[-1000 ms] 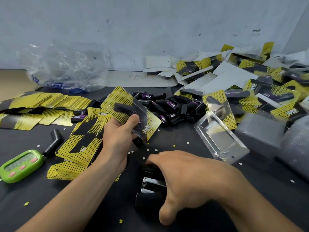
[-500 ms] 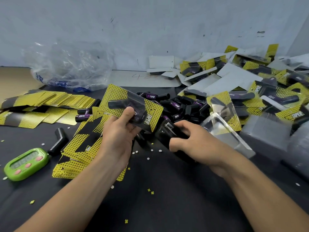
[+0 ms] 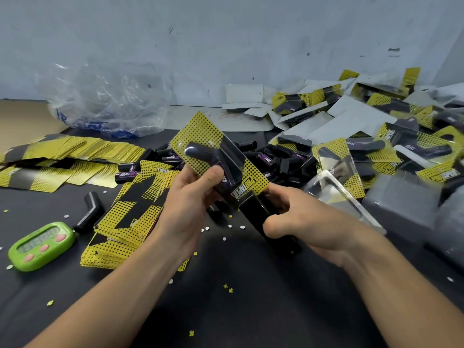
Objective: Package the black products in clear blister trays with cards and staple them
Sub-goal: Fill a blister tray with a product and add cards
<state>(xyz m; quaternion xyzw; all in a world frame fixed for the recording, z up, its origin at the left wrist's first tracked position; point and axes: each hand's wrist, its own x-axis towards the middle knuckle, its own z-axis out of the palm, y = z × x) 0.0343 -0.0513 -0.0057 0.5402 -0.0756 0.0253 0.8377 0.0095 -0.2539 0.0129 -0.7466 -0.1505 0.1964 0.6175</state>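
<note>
My left hand (image 3: 187,199) grips a blister pack (image 3: 198,141): a yellow dotted card with a clear tray over a black bent product, held tilted above the table. My right hand (image 3: 303,222) grips a black stapler (image 3: 258,217), whose front end sits at the card's lower corner by the printed logo. A pile of loose black products (image 3: 283,162) lies just behind the pack. A stack of yellow cards (image 3: 130,212) lies under my left wrist. An empty clear tray (image 3: 334,194) lies to the right of my right hand.
A green timer (image 3: 41,244) sits at the left front beside one loose black product (image 3: 90,212). More cards (image 3: 62,151) are fanned at the left. Finished packs (image 3: 391,146) heap at the right back. A crumpled plastic bag (image 3: 105,99) stands against the wall.
My right hand picked the stapler up from the table front and brought it to the card's lower corner. My left hand raised the pack slightly.
</note>
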